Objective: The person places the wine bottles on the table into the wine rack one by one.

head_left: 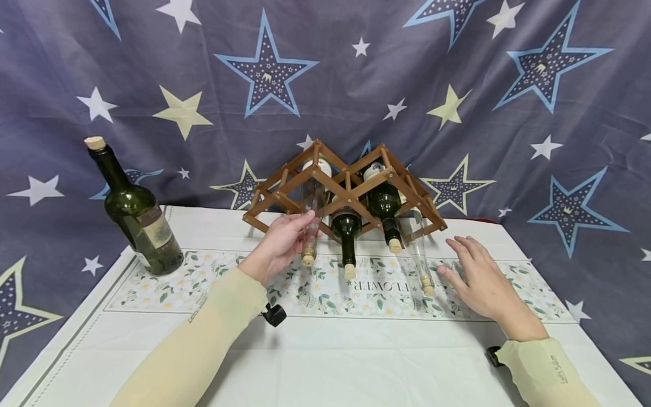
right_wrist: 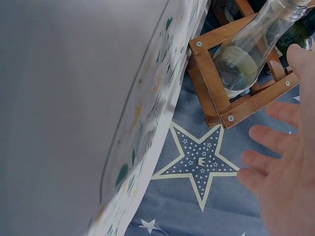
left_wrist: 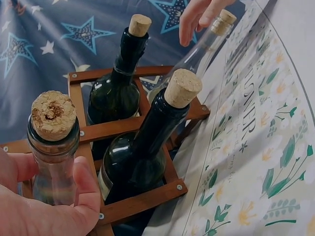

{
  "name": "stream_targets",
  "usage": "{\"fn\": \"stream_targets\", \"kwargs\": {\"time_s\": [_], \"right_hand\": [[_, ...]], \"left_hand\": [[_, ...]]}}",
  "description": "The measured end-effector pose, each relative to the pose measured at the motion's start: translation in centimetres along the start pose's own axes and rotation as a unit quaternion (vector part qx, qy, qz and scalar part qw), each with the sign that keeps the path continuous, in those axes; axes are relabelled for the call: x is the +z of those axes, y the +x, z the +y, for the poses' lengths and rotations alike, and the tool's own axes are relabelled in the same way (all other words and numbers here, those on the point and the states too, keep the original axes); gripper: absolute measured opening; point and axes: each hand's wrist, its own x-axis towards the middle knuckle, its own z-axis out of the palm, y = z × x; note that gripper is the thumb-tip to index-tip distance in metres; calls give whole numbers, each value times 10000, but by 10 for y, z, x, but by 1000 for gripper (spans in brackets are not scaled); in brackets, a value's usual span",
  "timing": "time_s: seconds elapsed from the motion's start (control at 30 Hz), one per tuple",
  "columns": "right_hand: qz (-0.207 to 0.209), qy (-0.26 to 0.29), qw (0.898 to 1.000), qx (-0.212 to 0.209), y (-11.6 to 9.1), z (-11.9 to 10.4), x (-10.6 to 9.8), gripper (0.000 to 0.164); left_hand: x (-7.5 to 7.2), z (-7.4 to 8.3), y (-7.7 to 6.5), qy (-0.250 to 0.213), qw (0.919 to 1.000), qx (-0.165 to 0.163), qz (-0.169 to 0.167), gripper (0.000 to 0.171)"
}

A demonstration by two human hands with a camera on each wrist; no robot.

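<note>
My left hand (head_left: 278, 246) grips the neck of a clear, corked glass bottle (left_wrist: 55, 169), thumb and fingers round it. That bottle lies in the left part of a wooden wine rack (head_left: 350, 199), its neck pointing towards me. Two dark green corked bottles rest in the rack beside it, one low in the middle (head_left: 347, 230) and one higher to the right (head_left: 383, 200). A second clear bottle (head_left: 419, 251) sits in the rack's right end. Just right of its neck, my right hand (head_left: 480, 280) is held with fingers extended, apart from the bottle.
A green wine bottle (head_left: 150, 226) with a cork and label stands on the table's left side. A floral printed strip (head_left: 325, 291) crosses the white table (head_left: 356, 356) in front of the rack. Behind hangs a dark star-patterned cloth (head_left: 335, 90).
</note>
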Motion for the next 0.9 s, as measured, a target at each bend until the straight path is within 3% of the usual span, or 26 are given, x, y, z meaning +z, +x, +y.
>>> {"fn": "stream_targets", "kwargs": {"time_s": [0.63,0.9], "right_hand": [[-5,-16,10000,-18,2,-2,0,70],[38,-19,10000,-40,0,-1,0,70]], "left_hand": [[-1,1,5,140,9999,72,66,53],[-3,-1,0,822,9963,146,197,54]]}}
